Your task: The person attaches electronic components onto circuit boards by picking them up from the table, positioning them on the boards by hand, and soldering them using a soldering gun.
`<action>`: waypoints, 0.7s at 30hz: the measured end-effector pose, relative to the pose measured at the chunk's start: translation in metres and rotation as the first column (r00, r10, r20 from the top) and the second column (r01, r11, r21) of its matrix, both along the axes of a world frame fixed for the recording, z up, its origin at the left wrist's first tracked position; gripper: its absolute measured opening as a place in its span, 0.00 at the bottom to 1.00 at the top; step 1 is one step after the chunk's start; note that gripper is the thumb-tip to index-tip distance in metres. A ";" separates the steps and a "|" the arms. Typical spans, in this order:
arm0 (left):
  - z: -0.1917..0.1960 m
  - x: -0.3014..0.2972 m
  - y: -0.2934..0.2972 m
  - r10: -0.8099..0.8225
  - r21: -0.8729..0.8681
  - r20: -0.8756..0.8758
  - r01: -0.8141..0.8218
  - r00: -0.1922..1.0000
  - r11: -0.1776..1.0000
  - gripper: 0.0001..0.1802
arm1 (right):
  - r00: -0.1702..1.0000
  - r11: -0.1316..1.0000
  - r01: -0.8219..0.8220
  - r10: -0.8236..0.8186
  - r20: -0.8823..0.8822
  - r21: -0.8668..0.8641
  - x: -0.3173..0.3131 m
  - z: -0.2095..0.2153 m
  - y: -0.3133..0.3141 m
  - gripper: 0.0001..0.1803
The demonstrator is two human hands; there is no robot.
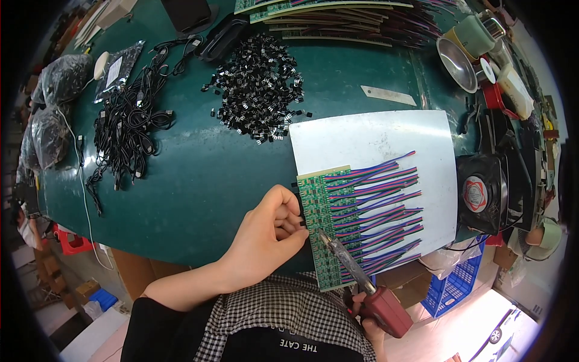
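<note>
A green circuit board panel (315, 247) lies on a white sheet, with rows of thin blue, red and black wires (386, 208) fanning out to its right. My left hand (265, 232) is closed at the panel's left edge, thumb and forefinger pinching a small black connector (303, 223) against the board. From below right, my right hand (369, 317) grips a soldering gun (386, 311) with a dark red body. Its long tip reaches the board just right of my left thumb. Much of the right hand is hidden behind the gun's body.
A heap of small black connectors (259, 84) sits at the back middle, black cables (129, 127) to its left. More wired boards (338, 18) are stacked at the far edge. On the right are a steel blade (388, 95), a metal bowl (457, 65) and a black fan (482, 193).
</note>
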State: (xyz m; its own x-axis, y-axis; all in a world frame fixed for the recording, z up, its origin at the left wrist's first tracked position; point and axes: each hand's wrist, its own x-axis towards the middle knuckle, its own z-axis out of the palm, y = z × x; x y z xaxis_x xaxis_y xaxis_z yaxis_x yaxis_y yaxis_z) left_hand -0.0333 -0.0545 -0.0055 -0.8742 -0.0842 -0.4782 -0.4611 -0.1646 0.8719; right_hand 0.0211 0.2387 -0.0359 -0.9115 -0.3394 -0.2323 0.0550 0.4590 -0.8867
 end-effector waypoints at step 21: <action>-0.016 0.011 -0.004 -0.109 0.021 0.052 0.109 0.993 0.994 0.09 | 0.997 0.982 -0.064 0.054 -0.059 -0.179 0.006 -0.024 0.024 0.38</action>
